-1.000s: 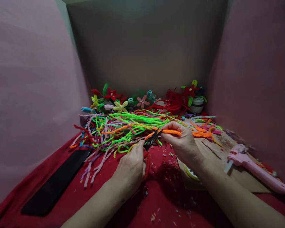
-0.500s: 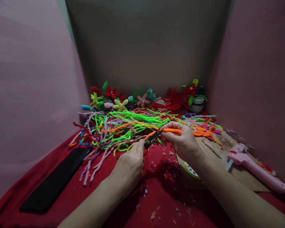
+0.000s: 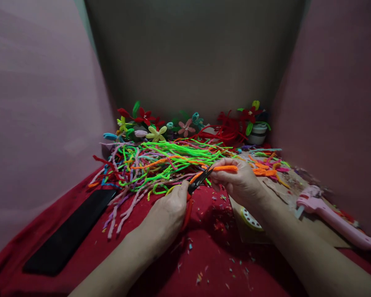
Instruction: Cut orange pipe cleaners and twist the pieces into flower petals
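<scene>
My left hand [image 3: 167,214] is closed round a pair of scissors [image 3: 195,185] with red handles and dark blades. The blades point up and right, against an orange pipe cleaner [image 3: 223,168]. My right hand [image 3: 239,181] pinches that pipe cleaner between thumb and fingers, holding it level just above the red cloth [image 3: 210,264]. Both hands meet near the middle of the view, in front of a heap of loose pipe cleaners [image 3: 160,163], mostly green, with pink, orange and purple ones.
Finished pipe-cleaner flowers [image 3: 156,133] line the back, with a small white pot [image 3: 257,134] at the right. A pink glue gun [image 3: 330,220] lies on brown card [image 3: 297,214] at the right. A flat black strip [image 3: 71,231] lies left. Pink walls close both sides.
Both hands and the scissors stay almost in place on the orange pipe cleaner. The view has shifted slightly, so everything sits a little higher in the frame.
</scene>
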`<state>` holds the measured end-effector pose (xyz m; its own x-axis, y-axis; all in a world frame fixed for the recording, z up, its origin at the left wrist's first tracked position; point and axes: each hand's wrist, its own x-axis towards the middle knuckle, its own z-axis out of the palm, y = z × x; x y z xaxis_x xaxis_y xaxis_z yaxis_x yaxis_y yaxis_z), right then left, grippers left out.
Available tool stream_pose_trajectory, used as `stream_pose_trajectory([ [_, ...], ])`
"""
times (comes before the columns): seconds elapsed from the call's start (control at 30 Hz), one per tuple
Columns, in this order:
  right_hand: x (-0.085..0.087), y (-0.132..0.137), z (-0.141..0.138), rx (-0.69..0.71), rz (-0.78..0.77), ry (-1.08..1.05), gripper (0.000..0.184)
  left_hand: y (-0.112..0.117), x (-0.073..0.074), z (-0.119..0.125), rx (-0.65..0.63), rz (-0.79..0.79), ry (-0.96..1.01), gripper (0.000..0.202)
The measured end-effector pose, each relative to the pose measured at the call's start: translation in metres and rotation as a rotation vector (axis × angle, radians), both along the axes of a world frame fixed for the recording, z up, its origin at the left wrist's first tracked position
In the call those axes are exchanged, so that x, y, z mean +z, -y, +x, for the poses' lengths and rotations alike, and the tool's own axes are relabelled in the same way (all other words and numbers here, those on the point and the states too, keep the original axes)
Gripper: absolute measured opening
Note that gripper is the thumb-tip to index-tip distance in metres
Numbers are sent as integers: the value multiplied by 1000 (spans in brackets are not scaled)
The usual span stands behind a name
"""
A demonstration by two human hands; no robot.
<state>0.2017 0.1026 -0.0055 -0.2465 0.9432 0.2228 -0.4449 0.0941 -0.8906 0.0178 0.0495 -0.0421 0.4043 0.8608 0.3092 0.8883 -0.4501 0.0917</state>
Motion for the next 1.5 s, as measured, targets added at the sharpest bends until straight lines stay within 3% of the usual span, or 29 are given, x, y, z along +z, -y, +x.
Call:
stream_pose_trajectory([
  [0.57,-1,-2,-1,0,7,-20,23,13,15,10,-28,-14,-33,46],
  [0.87,-2,-3,1,-6,32,-14,21,5,12,6,3,40,168,46],
  [1.07,-2,-4,2,-7,57,-2,19,4,5,7,43,8,-4,48],
  [1.5,-1,-7,4,59,-26,-21,15,7,12,9,69,10,-214,46],
])
